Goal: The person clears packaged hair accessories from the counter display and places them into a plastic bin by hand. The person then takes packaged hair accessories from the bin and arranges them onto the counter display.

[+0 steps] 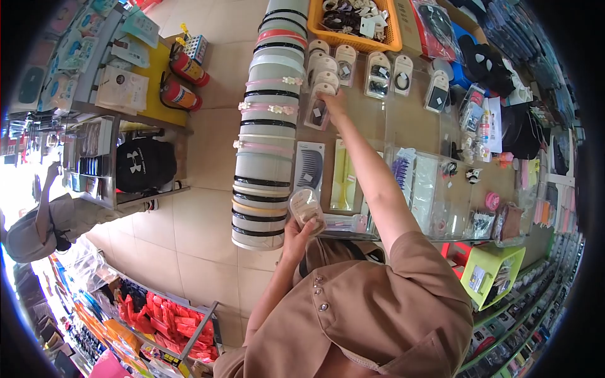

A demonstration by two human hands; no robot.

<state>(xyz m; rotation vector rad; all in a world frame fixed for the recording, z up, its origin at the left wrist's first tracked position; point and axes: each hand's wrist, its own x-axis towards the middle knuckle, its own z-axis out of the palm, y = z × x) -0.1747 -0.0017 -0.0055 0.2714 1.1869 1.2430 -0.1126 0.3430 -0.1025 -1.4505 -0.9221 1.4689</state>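
Observation:
My left hand (299, 235) is closed on a clear rounded package (305, 208), held in front of my body near the table's front edge. My right arm reaches forward across the table, and my right hand (334, 104) touches the nearest of several overlapping clear packages (317, 114); its fingertips are too small to make out fully. Beside that stack lie more packages, one with dark items (377, 74) and one with a black ring (403, 74). Between my hands, a packaged dark comb (309, 165) and a packaged yellow-green comb (343, 176) lie on the table.
A tall cylinder (267, 170) ringed with headbands stands left of the table. An orange basket (394, 39) of hair ties is at the far edge. A green basket (518, 264) stands at the right. Another person (75, 217) is at the far left, beside a shelf.

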